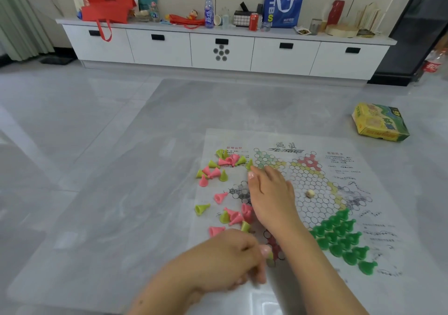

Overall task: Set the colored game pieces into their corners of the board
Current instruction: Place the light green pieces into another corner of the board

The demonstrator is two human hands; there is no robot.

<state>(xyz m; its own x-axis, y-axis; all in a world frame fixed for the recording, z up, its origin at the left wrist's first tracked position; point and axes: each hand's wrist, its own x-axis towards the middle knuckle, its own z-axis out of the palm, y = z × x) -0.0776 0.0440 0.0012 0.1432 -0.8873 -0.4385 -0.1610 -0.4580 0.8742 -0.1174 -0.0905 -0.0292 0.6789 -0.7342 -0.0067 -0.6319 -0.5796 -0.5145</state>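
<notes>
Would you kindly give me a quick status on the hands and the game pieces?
Right hand pinching a yellow-green piece by the board's green corner. Left hand curled on another. Dark green pieces set. Pink pieces loose.

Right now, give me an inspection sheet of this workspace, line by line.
Surface: paper board lies flat on the grey tile floor.
Job's things: dark green pieces fill the board's near right corner; pink pieces and lime pieces lie loose along its left side.
Clutter: die mid-board; yellow box on the floor to the right.
Grippers: right hand pinches a lime piece by the green corner; left hand is curled, its contents unclear.
Cables: nothing seen.
Surroundings: white cabinet carrying bags, bottles and a can.
</notes>
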